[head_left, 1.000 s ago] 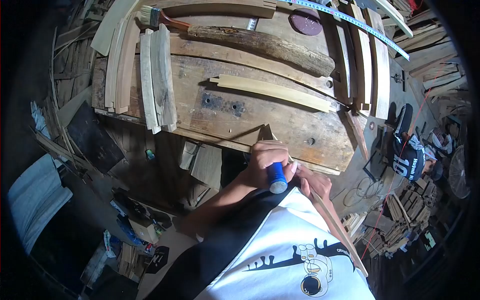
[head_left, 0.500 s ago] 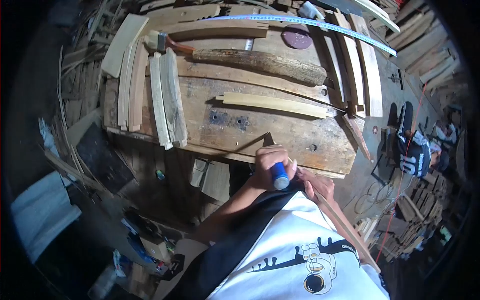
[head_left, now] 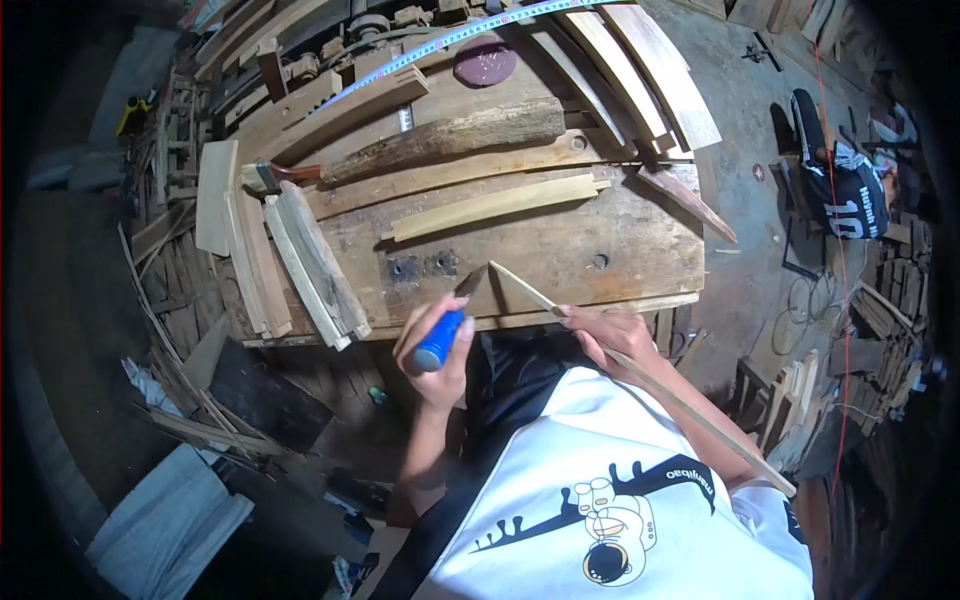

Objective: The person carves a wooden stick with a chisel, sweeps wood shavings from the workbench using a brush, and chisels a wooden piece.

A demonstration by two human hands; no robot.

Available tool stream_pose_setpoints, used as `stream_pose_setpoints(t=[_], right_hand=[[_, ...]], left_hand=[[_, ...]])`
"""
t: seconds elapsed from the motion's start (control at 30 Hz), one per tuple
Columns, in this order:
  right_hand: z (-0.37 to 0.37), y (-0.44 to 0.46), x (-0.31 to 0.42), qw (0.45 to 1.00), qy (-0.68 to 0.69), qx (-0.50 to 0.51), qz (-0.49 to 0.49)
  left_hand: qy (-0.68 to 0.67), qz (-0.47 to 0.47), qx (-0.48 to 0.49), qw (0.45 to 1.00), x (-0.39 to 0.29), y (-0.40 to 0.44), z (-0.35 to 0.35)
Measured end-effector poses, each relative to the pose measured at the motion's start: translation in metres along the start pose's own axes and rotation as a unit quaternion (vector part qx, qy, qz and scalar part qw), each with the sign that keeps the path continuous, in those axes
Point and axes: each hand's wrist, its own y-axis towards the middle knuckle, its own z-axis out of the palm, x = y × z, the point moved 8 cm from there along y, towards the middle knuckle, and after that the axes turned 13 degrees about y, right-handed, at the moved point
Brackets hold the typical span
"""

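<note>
Blue handle: your left hand is curled around the blue handle, its butt end facing up toward you, at the tabletop's near edge, around mid-length.
Wooden strip: your right hand pinches the wooden strip between thumb and fingers, close to that edge, right of your left hand.
Strip's long axis: slanting from far left to near right; the thin tip lies over the tabletop, the rest runs back along your right forearm.
Tip and hands: the tip sits ahead and right of your left hand, which is nearer to it than your right. A narrow dark shape joins the two; whether blade or shadow, you can't tell from here, nor whether the tip touches wood below.
Beyond the tip: a pale stick lies roughly lengthwise, with a rough log farther back.
Left edge: two weathered offcuts jut past the near left corner.
Right edge: a pointed offcut overhangs it near the far right corner.
Far edge: a tape measure stretches across, a maroon disc just beside it.
Room: a person in a black shirt is on the floor, well apart, beyond the right edge.
</note>
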Motion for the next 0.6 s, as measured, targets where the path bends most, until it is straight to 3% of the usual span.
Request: stream_pose_setpoints(t=[0.13, 0.27, 0.3, 0.4, 0.5, 0.6], right_hand=[[-0.001, 0.0, -0.001, 1.0, 0.023, -0.018, 0.005], [0.001, -0.003, -0.005, 0.999, 0.044, -0.007, 0.016], [0.0, -0.003, -0.005, 0.999, 0.046, -0.012, 0.012], [-0.002, 0.0, -0.004, 0.999, 0.042, -0.03, 0.007], [-0.003, 0.0, -0.004, 0.999, 0.039, -0.035, 0.008], [-0.003, 0.001, -0.005, 0.998, 0.045, -0.036, 0.014]], left_hand=[[0.081, 0.08, 0.04, 0.993, -0.015, 0.019, 0.009], [0.072, 0.064, 0.11, 0.989, -0.02, 0.039, 0.026], [0.028, 0.019, 0.149, 0.988, -0.011, 0.04, 0.031], [-0.158, -0.087, 0.118, 0.976, 0.021, 0.042, 0.03], [-0.31, -0.079, 0.103, 0.942, 0.035, 0.055, 0.033], [-0.307, -0.115, 0.089, 0.941, 0.029, 0.054, 0.04]])
